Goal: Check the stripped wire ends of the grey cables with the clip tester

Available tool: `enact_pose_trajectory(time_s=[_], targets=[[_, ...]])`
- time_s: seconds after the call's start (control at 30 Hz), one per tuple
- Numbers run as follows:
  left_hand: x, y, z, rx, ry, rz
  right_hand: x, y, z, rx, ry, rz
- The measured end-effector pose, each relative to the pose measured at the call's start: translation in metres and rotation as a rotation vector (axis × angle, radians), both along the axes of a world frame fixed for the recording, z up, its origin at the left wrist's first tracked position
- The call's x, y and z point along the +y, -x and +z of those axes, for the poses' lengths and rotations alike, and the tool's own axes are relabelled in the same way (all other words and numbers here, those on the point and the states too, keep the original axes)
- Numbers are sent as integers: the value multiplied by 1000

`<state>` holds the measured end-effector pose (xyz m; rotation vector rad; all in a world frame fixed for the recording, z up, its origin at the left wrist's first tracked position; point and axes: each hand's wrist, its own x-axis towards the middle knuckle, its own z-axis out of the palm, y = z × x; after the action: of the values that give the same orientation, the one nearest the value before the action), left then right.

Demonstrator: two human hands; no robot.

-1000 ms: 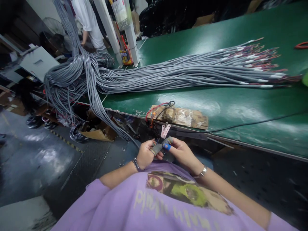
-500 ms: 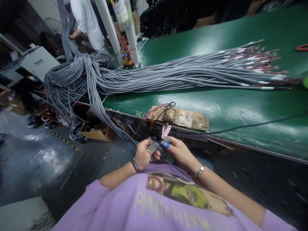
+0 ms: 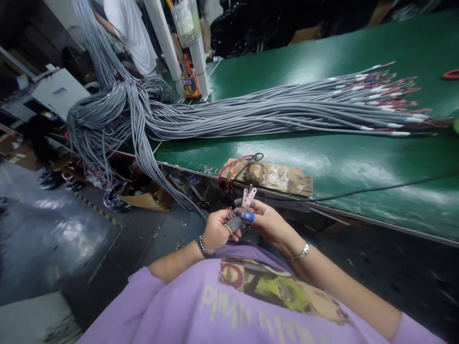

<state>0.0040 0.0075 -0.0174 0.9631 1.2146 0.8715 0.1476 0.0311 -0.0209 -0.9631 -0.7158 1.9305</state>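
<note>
My left hand [image 3: 218, 232] is closed around the end of a grey cable, with a grey cot on its thumb. Thin coloured wires [image 3: 230, 212] fan out above that thumb. My right hand [image 3: 268, 222], a blue band on its thumb and a grey cot on a fingertip, pinches at these wires; the exact contact is small and partly hidden. Just above the right fingers stands a pink clip-like piece [image 3: 248, 197], and I cannot tell whether the hand touches it. Both hands are close together in front of the bench edge.
Many grey cables [image 3: 229, 117] lie along the green bench [image 3: 344, 160], stripped ends to the right. A wooden board [image 3: 287, 179] with red and black leads sits at the front edge. A co-worker in a white shirt [image 3: 131, 36] stands far left. An open carton [image 3: 147, 193] is below.
My right hand has turned slightly and its fingertips have come in to the wires. My left thumb has shifted a little right and down. The co-worker's arm and the hanging cables have moved up.
</note>
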Motion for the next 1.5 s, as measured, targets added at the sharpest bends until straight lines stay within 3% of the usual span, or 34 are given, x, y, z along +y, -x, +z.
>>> enact_pose_trajectory(time_s=[0.37, 0.63, 0.83, 1.17, 1.5], targets=[[-3, -2, 3, 20, -1, 63, -3, 3, -5, -142, -47, -84], [-8, 2, -1, -28, -27, 73, 10, -7, -23, 19, 74, -283], [-3, -6, -4, -120, -69, 129, 18, -5, -4, 125, 114, -53], [6, -18, 6, -92, 5, 179, 27, 7, -11, 86, 39, -152], [2, -16, 3, -82, -9, 151, 19, 8, -11, 167, 116, -94]])
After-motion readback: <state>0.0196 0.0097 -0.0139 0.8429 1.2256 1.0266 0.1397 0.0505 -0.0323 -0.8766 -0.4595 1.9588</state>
